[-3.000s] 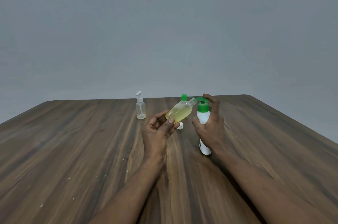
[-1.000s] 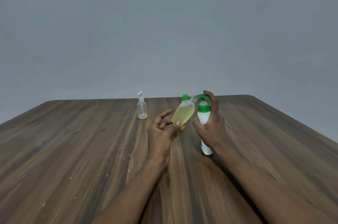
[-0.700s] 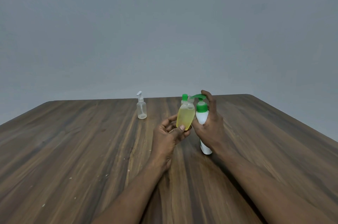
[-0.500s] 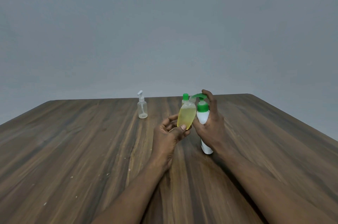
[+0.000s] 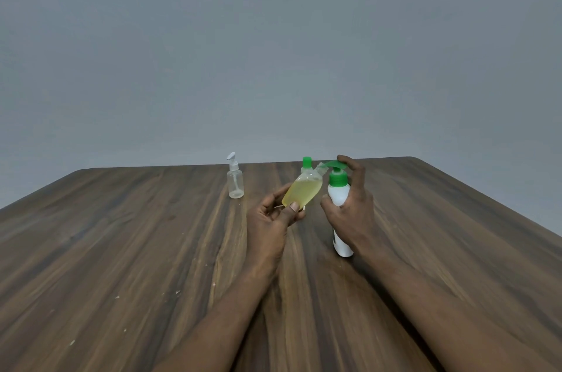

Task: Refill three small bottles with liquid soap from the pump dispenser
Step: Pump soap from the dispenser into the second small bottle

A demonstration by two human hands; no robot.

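head view: the left hand (image 5: 273,221) has its grip clamped round a tilted small bottle (image 5: 302,194) of yellow soap, neck pointing to 1 o'clock at the spout of the pump dispenser (image 5: 338,194). the right hand (image 5: 352,213) grips the dispenser's white body, forefinger on the green pump head (image 5: 334,164). best to hold the neck snug under the spout and press slowly; the bottle looks nearly full. a clear spray bottle (image 5: 235,181) stands at 10 o'clock on the worktop (image 5: 137,250). no writing is readable.

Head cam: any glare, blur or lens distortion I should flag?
Head view: soft, even light, no glare on the table, faint shadows by the forearms. Head view: wide-angle stretch splays the table's sides. Head view: the neck of the yellow bottle blurs against the spout of the pump dispenser; the far clear bottle is small and soft.
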